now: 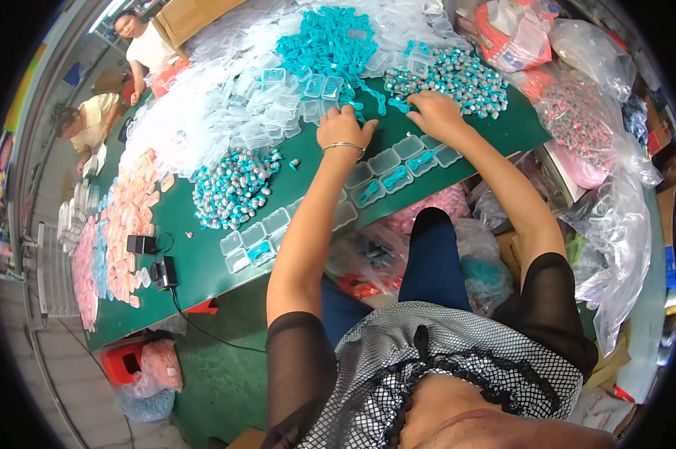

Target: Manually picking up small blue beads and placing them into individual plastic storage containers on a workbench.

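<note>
My left hand (pixel 344 133), with a bracelet at its wrist, is at the near edge of a heap of turquoise looped cord pieces (pixel 326 41). Its thumb stands apart from the bent fingers, and I see nothing held. To its right, my right hand (pixel 438 118) has its thumb and fingers apart, close to a loose turquoise piece (pixel 399 105). Whether they touch is too small to tell. Below both hands runs a row of clear plastic boxes with lids open (pixel 386 162). Several compartments hold a turquoise looped cord (pixel 395 178); one more cord (pixel 259 251) lies in a box farther left.
Small grey-and-turquoise plugs lie in a right pile (pixel 457 78) and a left pile (pixel 233 191). Clear boxes (pixel 225 97) cover the green table's far side. Black adapters (pixel 163 272) with a cable sit left. Plastic bags (pixel 577 112) crowd the right. Two people (pixel 147 49) are at far left.
</note>
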`<move>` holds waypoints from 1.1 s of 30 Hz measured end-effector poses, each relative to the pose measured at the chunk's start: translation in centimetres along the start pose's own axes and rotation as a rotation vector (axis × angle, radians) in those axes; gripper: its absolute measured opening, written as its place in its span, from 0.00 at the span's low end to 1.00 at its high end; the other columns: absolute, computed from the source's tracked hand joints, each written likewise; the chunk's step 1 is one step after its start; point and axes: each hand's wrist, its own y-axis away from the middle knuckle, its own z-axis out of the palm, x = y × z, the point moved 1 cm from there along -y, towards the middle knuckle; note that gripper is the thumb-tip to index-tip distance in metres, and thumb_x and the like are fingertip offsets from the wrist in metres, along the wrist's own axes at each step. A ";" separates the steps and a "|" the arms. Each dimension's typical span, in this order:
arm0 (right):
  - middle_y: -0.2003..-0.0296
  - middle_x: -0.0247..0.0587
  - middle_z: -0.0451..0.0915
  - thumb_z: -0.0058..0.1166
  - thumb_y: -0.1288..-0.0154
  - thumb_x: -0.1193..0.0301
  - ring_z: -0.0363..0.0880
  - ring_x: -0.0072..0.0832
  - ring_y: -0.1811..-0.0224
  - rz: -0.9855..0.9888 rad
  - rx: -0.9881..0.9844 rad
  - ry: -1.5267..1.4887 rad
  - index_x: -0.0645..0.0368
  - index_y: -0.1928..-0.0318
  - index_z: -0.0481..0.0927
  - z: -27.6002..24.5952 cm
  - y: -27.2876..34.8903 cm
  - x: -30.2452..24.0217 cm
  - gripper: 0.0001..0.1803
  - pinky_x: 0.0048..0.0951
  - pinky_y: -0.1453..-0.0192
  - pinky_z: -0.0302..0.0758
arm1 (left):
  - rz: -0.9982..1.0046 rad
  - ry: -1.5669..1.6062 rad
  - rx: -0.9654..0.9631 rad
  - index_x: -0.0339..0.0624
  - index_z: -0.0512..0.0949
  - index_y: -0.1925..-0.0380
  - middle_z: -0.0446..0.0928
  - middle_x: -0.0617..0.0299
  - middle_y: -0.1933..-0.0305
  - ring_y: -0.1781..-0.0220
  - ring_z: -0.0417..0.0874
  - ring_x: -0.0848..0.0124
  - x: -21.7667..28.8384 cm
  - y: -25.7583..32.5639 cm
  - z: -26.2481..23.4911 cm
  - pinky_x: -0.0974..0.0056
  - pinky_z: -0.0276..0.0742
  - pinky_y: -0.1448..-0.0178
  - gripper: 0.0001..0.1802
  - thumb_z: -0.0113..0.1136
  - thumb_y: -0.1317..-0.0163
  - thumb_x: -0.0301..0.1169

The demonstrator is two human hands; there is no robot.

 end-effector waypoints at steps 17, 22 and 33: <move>0.68 0.52 0.82 0.57 0.49 0.66 0.82 0.50 0.62 0.260 -0.060 0.019 0.61 0.67 0.80 5.4 -4.8 -3.4 0.12 0.48 0.60 0.78 | -0.097 0.069 -0.030 0.39 0.79 0.63 0.76 0.43 0.58 0.56 0.81 0.48 -0.8 -0.3 1.6 0.51 0.79 0.53 0.16 0.63 0.51 0.35; 0.62 0.54 0.81 0.54 0.48 0.71 0.81 0.49 0.58 0.261 -0.192 0.080 0.62 0.68 0.81 5.2 -6.5 -4.5 0.09 0.47 0.59 0.79 | -0.103 0.058 -0.071 0.42 0.81 0.65 0.78 0.45 0.58 0.55 0.82 0.51 -1.1 -0.9 1.9 0.53 0.80 0.53 0.10 0.60 0.46 0.31; 0.70 0.43 0.81 0.59 0.55 0.74 0.80 0.34 0.66 0.150 -0.163 -0.458 0.60 0.69 0.79 3.1 -2.8 1.1 0.09 0.35 0.63 0.75 | -0.278 0.983 -0.165 0.40 0.80 0.71 0.79 0.66 0.75 0.76 0.75 0.78 -2.9 0.3 3.6 0.71 0.70 0.72 0.11 0.70 0.49 0.34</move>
